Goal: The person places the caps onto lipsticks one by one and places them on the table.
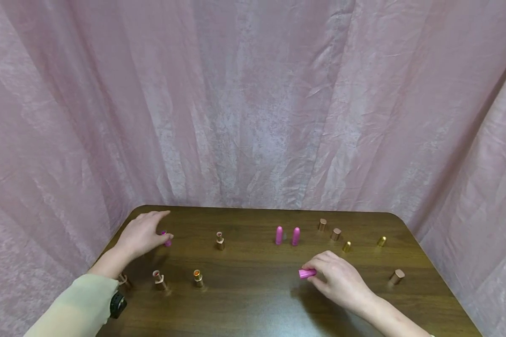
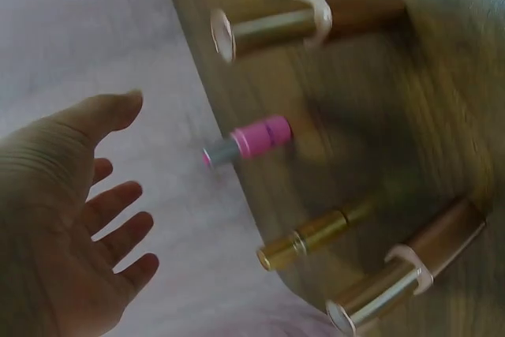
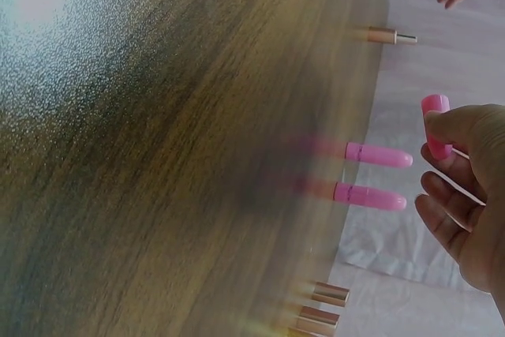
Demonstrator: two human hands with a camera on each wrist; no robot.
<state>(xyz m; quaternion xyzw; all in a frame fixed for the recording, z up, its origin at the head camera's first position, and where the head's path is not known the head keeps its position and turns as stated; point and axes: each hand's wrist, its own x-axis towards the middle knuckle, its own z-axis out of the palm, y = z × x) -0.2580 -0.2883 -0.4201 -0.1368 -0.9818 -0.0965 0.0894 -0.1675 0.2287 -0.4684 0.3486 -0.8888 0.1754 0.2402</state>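
My left hand (image 1: 142,234) hovers at the table's left side, its fingers spread and holding nothing. Close by it an uncapped pink lipstick (image 2: 264,136) stands upright, with a grey inner tube and a pink tip; in the head view the hand partly covers it. Between the thumb and index finger of my right hand (image 1: 339,276) is a pink lipstick cap (image 1: 307,273), held up over the table and lying sideways in the head view. The other fingers of this hand are loosely bent. Two pink round-topped lipstick caps (image 3: 380,155) stand side by side beyond it.
Uncapped rose-gold lipsticks (image 1: 220,241) and a gold lipstick (image 1: 198,278) stand on the left half of the wooden table (image 1: 244,299). Rose-gold caps (image 1: 397,276) and small gold caps (image 1: 382,241) stand to the right. A pink curtain (image 1: 253,103) hangs behind the table.
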